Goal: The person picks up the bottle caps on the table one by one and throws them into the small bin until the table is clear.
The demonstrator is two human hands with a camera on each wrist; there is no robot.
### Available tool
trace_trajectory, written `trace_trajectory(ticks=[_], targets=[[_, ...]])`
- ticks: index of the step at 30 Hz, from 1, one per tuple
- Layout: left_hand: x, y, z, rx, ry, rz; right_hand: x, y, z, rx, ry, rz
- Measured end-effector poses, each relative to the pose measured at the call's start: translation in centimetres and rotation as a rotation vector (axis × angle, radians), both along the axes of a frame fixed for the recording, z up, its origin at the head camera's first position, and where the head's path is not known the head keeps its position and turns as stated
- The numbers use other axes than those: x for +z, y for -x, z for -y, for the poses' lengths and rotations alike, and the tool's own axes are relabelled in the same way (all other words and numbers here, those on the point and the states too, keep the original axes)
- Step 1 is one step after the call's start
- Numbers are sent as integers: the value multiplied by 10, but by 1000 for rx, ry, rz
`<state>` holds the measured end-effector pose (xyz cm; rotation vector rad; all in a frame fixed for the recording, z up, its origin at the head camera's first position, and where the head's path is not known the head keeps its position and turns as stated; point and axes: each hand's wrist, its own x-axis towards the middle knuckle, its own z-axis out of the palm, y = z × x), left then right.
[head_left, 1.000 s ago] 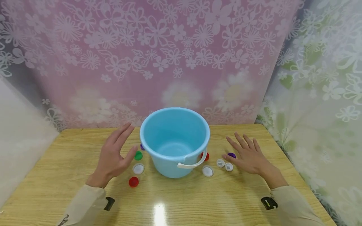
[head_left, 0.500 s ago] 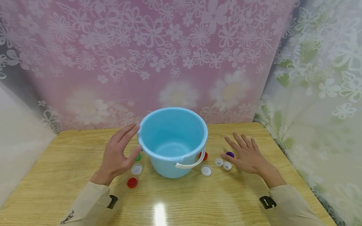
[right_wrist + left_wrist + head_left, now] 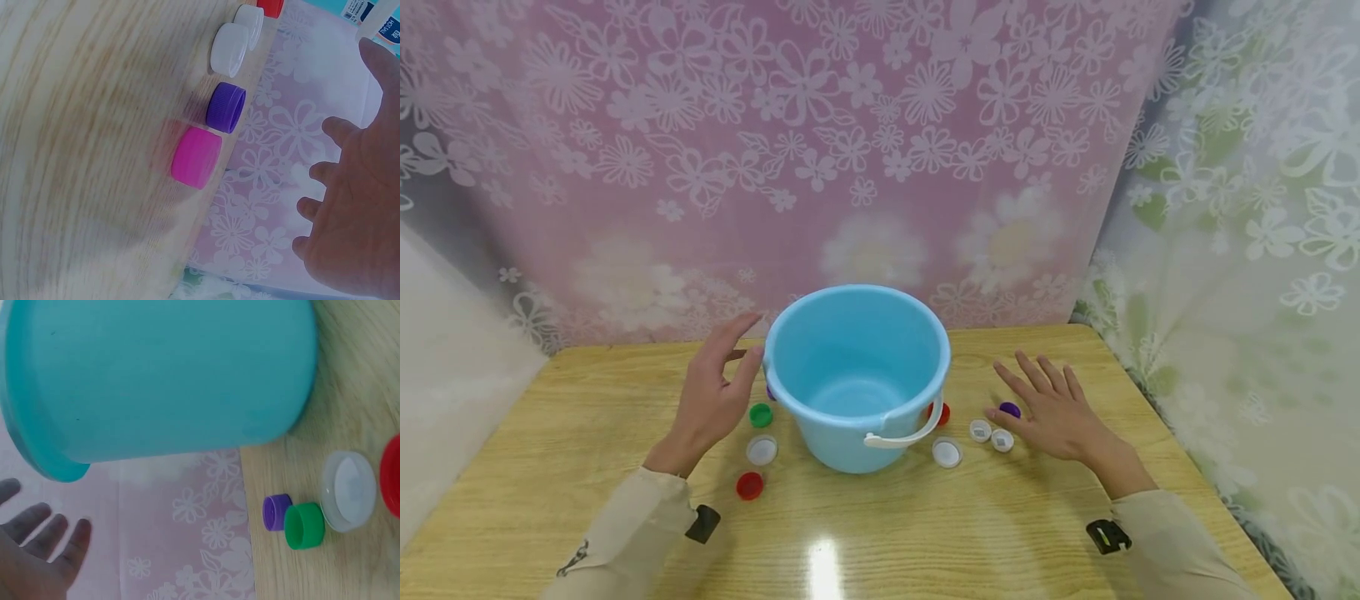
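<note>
Blue bucket [image 3: 842, 442] stood upright on the wood table [image 3: 925, 525], white handle [image 3: 902, 442] at its front right. Left hand [image 3: 710, 396] was just beside the bucket's left rim, fingers parted, thumb apart; contact unclear. Left of bucket: small purple cap [image 3: 277, 512], green cap [image 3: 761, 415], white lid [image 3: 762, 450], red cap [image 3: 749, 486]. Right of bucket: second red cap [image 3: 943, 413], second white lid [image 3: 947, 452], two small white caps [image 3: 981, 431], second purple cap [image 3: 1010, 410], then pink cap [image 3: 197, 158] farthest from bucket. Right hand [image 3: 1060, 421] was spread wide, well right of bucket.
</note>
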<state>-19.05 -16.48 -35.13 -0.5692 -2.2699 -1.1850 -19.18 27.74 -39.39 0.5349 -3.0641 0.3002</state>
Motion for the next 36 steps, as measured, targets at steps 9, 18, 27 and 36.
trace_trajectory(ticks=[9,18,27,36], targets=[[20,-1,-4,17,-178,420,0,1,1,3,8,0],[33,5,-8,16,-317,630,-1,0,1,-4,8,21],[38,13,-3,-33,-304,768,0,2,3,0,-15,11],[39,21,1,-141,-382,869,0,1,5,6,-20,19]])
